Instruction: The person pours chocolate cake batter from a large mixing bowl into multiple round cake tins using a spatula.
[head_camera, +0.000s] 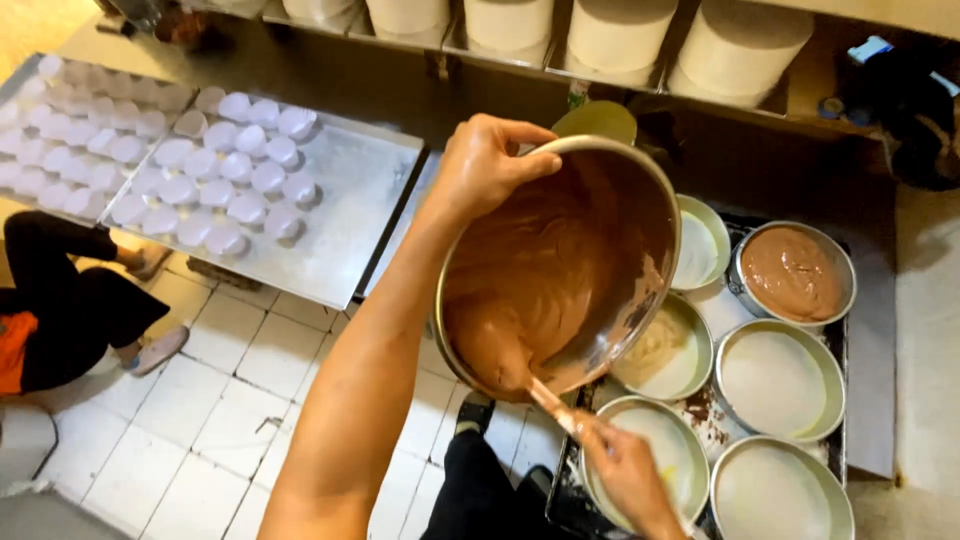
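The metal mixing bowl (560, 270) is round, tipped steeply on its side with its mouth toward the camera, gripped at its upper rim. Brown chocolate batter (520, 290) coats its inside and pools toward the lower rim, opposite that grip (streaks show where the wall is scraped thin). The spatula (540, 392), batter-smeared, reaches up from the lower grip into the pooled batter.

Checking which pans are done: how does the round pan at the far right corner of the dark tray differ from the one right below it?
The far pan is filled with brown chocolate batter; the pan below it shows only a pale lined bottom. The far pan's surface is lumpy and glossy; the lower pan's is flat and matte. Both are round metal cake pans on the dark tray.
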